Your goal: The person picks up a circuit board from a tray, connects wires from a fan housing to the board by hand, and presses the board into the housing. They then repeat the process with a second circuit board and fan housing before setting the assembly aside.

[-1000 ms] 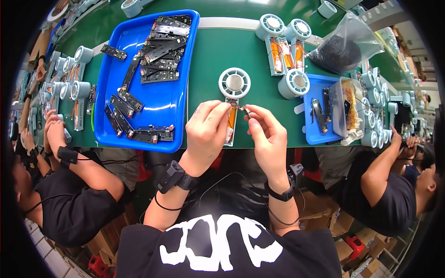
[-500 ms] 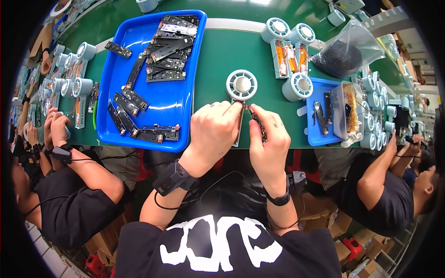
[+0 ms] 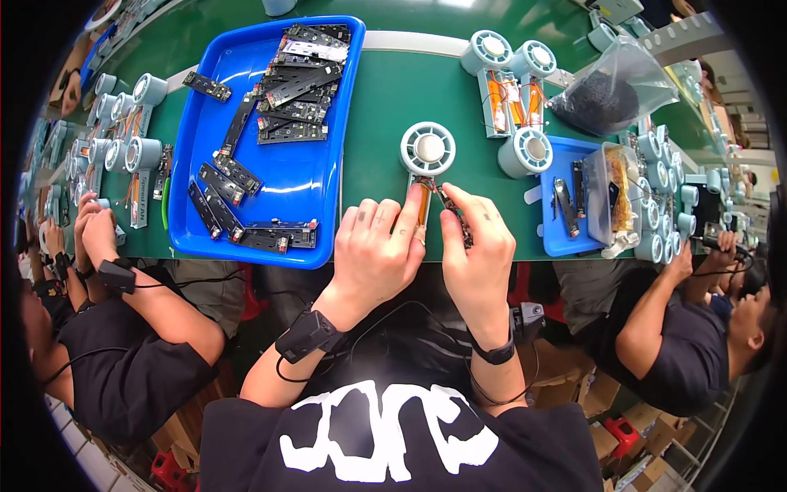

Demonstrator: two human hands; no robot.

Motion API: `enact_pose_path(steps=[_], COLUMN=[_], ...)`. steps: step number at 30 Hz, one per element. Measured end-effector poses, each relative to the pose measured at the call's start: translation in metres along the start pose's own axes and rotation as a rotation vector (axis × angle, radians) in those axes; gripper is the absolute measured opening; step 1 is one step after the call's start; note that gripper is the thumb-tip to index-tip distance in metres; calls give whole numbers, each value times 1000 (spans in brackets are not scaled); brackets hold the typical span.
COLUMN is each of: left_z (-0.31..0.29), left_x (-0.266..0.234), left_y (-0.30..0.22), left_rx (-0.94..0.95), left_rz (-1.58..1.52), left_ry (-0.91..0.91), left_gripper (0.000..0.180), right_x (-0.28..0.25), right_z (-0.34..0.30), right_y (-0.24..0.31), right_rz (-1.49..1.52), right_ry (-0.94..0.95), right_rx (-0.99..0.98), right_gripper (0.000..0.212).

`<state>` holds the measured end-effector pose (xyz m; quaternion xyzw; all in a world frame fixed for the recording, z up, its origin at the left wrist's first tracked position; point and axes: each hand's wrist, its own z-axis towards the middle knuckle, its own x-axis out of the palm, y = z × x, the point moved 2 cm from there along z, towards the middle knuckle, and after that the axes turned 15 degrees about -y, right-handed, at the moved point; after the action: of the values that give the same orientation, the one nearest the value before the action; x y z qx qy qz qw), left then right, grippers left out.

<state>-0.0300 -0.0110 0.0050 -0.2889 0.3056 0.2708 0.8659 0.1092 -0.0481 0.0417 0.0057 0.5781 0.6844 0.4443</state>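
Note:
A pale blue handheld fan [image 3: 428, 148] lies in front of me, its round head pointing away and its open handle toward me. Inside the handle shows an orange battery [image 3: 424, 205], with thin wires by the fan's neck. My left hand [image 3: 379, 250] is closed at the handle's left side, its index fingertip pressed near the neck; the thumb is hidden. Between thumb and fingers, my right hand [image 3: 478, 242] pinches a narrow black circuit board [image 3: 456, 215], tilted just right of the handle. The board's upper end is close to the wires; whether they are joined I cannot tell.
A big blue tray [image 3: 320, 189] of black circuit boards stands left. Right are several fans [image 3: 525, 152], a smaller blue tray [image 3: 566, 243], a clear plastic box [image 3: 602, 197] and a plastic bag [image 3: 607, 94] with dark contents. People sit close on both sides.
My left hand has drawn back slightly from the wires, its index finger now extended along the handle, uncovering the orange battery. My right hand and the circuit board have hardly moved.

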Motion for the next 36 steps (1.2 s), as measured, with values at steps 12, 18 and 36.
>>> enact_pose_path(steps=[12, 18, 36], left_z=[19, 10, -7], left_x=[-4, 1, 5], left_y=[5, 9, 5], left_rx=[28, -77, -512], left_rz=[-2, -184, -707], left_ry=[132, 16, -113], left_gripper=[52, 50, 45], right_x=[8, 10, 20], right_z=[1, -5, -14], right_y=[3, -10, -1], right_rz=[-45, -22, -105], right_ry=[-16, -14, -128], right_rx=[-77, -23, -15], right_gripper=[27, 27, 26])
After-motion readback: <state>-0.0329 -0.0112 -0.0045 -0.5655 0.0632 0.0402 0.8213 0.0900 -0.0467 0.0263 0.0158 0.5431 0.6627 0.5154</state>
